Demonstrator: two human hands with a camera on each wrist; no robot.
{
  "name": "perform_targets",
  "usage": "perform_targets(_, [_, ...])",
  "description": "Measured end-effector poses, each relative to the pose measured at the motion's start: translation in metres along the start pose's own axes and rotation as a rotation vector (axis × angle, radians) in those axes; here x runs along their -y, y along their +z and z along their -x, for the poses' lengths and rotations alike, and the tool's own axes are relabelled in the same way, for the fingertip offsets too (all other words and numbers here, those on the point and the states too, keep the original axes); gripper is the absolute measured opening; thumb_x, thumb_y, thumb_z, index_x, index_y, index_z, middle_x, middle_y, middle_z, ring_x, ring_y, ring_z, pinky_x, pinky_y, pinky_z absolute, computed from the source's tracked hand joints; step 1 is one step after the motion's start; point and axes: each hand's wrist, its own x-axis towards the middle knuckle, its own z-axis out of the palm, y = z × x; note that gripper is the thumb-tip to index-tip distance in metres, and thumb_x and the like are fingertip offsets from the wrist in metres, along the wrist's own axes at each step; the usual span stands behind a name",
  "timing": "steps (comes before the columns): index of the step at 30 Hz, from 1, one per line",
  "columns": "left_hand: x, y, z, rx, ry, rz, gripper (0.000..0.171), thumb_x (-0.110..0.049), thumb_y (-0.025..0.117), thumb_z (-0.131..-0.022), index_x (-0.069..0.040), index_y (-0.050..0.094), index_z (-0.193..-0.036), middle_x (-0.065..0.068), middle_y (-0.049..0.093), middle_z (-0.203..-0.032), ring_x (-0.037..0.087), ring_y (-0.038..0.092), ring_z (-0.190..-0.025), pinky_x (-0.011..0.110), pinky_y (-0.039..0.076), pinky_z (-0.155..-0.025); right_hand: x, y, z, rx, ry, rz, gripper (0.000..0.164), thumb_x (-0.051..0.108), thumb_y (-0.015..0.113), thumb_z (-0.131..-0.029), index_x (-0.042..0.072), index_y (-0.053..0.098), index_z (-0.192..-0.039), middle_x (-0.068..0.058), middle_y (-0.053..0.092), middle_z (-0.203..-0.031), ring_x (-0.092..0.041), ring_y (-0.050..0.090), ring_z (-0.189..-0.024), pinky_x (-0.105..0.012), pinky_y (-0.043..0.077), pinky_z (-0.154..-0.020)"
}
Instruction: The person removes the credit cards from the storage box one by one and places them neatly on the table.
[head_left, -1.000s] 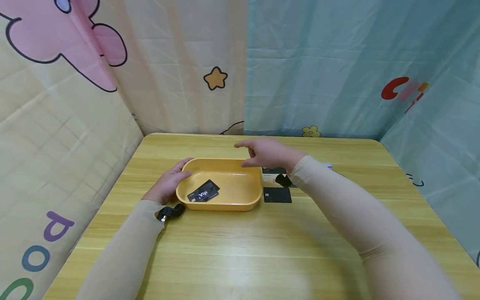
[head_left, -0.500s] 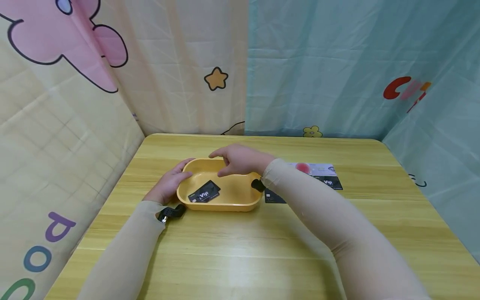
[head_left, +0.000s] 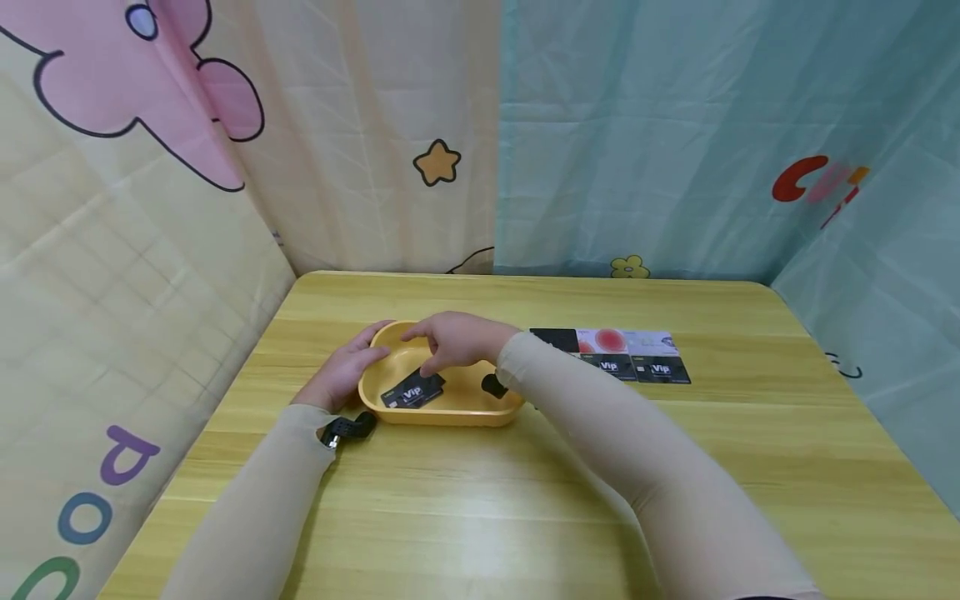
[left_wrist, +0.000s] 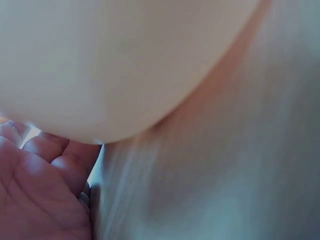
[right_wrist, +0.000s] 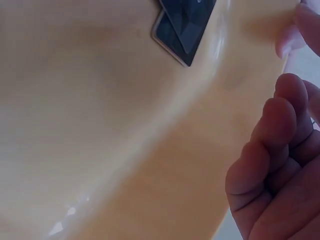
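Observation:
A yellow oblong plastic tray [head_left: 457, 419] stands on the table, with overlapping black cards [head_left: 412, 390] marked "Vip" at its left end. My left hand [head_left: 339, 372] grips the tray's left end, thumb over the rim and fingers outside; the tray wall [left_wrist: 110, 65] fills much of the left wrist view. Over the tray's inside, to the right of the cards, is my right hand [head_left: 463, 337], its index finger reaching left and the thumb lower. In the right wrist view its other fingers [right_wrist: 270, 122] bend loosely with nothing in them, and the dark cards [right_wrist: 182, 32] lie beyond on the tray floor.
Right of the tray, cards lie in rows: a black card [head_left: 555, 338], a card with a red circle [head_left: 611, 341], a pale card [head_left: 649, 343] and black "Vip" cards [head_left: 660, 370]. My right forearm crosses the table in front. A curtain [head_left: 645, 150] hangs behind the table.
My right hand has moved left and down from the tray's right end to over its inside near the cards, uncovering the card rows. My left hand stays on the tray.

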Motion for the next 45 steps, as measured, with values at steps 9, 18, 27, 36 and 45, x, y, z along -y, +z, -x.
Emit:
perform_targets(9, [0.000,0.002,0.000,-0.007,-0.010,0.017,0.055,-0.027,0.040,-0.114,-0.029,0.025,-0.167,0.018,0.035,-0.165,0.028,0.064,-0.126,0.030,0.061,-0.092,-0.011,0.017,-0.011,0.092,-0.003,-0.060,0.079,0.026,0.088,-0.088,0.025,0.050,-0.157,0.000,0.064,-0.084,-0.014,0.057,-0.074,-0.025,0.048,-0.067])
perform_targets(18, [0.001,0.002,-0.001,-0.016,-0.001,0.023,0.056,-0.025,0.040,-0.114,-0.027,0.025,-0.167,0.018,0.035,-0.165,0.026,0.061,-0.129,0.028,0.060,-0.094,-0.021,0.032,-0.022,0.121,-0.053,0.027,0.078,0.027,0.091,-0.083,0.023,0.056,-0.153,0.000,0.069,-0.098,-0.014,0.060,-0.090,-0.026,0.050,-0.084])
perform_targets(27, [0.001,0.003,-0.002,-0.028,-0.009,0.023,0.055,-0.027,0.041,-0.113,-0.029,0.027,-0.167,0.017,0.036,-0.165,0.031,0.057,-0.135,0.029,0.059,-0.096,-0.026,0.038,-0.028,0.141,0.031,0.020,0.060,0.027,0.089,-0.085,0.030,0.064,-0.139,0.000,0.066,-0.111,-0.019,0.059,-0.102,-0.033,0.048,-0.097])
perform_targets(36, [0.003,0.003,-0.003,-0.033,-0.004,0.033,0.056,-0.025,0.040,-0.114,-0.027,0.026,-0.167,0.017,0.034,-0.167,0.029,0.056,-0.136,0.026,0.058,-0.096,-0.027,0.041,-0.032,0.141,0.058,-0.018,0.054,0.024,0.089,-0.085,0.031,0.069,-0.135,0.001,0.067,-0.107,-0.020,0.061,-0.095,-0.033,0.049,-0.090])
perform_targets(45, [0.002,0.003,-0.004,-0.044,-0.007,0.038,0.056,-0.024,0.040,-0.114,-0.026,0.025,-0.168,0.017,0.035,-0.167,0.025,0.059,-0.132,0.026,0.059,-0.095,-0.026,0.040,-0.032,0.141,0.069,-0.024,0.053,0.023,0.088,-0.085,0.031,0.070,-0.134,0.000,0.067,-0.108,-0.020,0.061,-0.094,-0.031,0.049,-0.087])
